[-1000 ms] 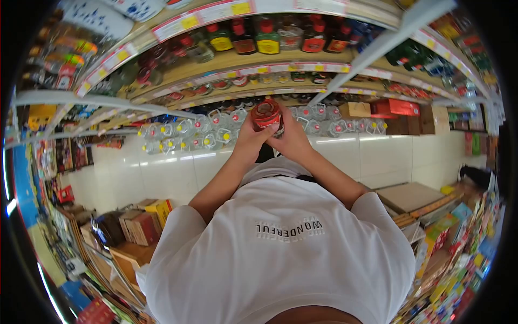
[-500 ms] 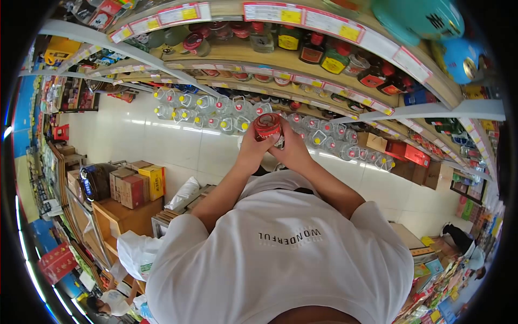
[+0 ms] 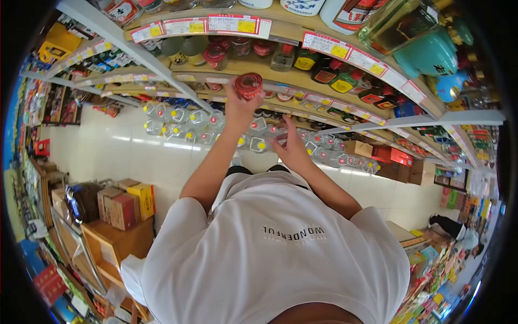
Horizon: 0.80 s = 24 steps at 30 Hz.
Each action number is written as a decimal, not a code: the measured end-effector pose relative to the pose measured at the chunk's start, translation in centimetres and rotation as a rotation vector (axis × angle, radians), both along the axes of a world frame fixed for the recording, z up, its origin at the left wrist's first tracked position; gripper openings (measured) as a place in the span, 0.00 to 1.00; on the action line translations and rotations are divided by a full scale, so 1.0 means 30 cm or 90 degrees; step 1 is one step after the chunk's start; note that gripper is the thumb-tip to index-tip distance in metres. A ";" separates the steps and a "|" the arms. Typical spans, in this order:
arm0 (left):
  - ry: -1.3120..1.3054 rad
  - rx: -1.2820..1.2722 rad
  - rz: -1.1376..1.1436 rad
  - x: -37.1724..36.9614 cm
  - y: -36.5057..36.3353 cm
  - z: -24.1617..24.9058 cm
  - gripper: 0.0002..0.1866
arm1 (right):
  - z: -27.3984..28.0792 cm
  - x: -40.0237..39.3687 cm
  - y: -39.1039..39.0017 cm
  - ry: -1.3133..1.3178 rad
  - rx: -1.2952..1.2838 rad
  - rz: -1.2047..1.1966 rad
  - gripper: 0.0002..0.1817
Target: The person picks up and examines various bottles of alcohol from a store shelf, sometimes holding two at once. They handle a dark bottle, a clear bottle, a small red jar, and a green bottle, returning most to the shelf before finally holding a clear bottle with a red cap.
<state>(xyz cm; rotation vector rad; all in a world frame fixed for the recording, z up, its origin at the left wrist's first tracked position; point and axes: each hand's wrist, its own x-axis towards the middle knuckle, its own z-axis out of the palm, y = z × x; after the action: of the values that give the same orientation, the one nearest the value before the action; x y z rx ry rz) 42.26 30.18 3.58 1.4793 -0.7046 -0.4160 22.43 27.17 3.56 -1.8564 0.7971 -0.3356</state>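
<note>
My left hand [image 3: 241, 102] is raised in front of the shelf, fingers wrapped round a red-topped jar [image 3: 249, 86]. The jar's round red top faces the camera, and the hand hides part of its side. Just behind it on the shelf stand similar red-capped jars [image 3: 215, 56]. Lower and to the right, my right hand [image 3: 290, 144] is empty with thumb and fingers apart. It is in front of the clear plastic jugs [image 3: 258, 144] on the floor and touches nothing that I can see.
Shelves with price labels [image 3: 240, 25] cross the top, full of bottles. A grey shelf post [image 3: 135, 51] slants at left. Cartons [image 3: 121, 208] sit on a wooden cabinet [image 3: 121, 243] at lower left. Another person [image 3: 458, 232] is at far right.
Both hands were together on the jar. My right hand has let go and opened, while my left hand has carried the jar up and left toward the shelf. The view has shifted slightly.
</note>
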 end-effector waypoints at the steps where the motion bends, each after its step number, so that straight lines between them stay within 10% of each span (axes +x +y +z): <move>1: 0.023 -0.027 -0.015 0.046 -0.041 -0.036 0.32 | -0.015 -0.019 0.008 -0.002 0.014 -0.021 0.44; 24: -0.254 0.059 -0.084 0.299 -0.261 -0.133 0.40 | -0.046 0.028 0.363 0.073 0.152 -0.346 0.27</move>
<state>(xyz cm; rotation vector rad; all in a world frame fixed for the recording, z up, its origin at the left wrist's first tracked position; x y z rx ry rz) 51.24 22.36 -0.42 1.6282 -1.1157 -0.2560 23.29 38.07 2.18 -1.4248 1.3608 -0.4529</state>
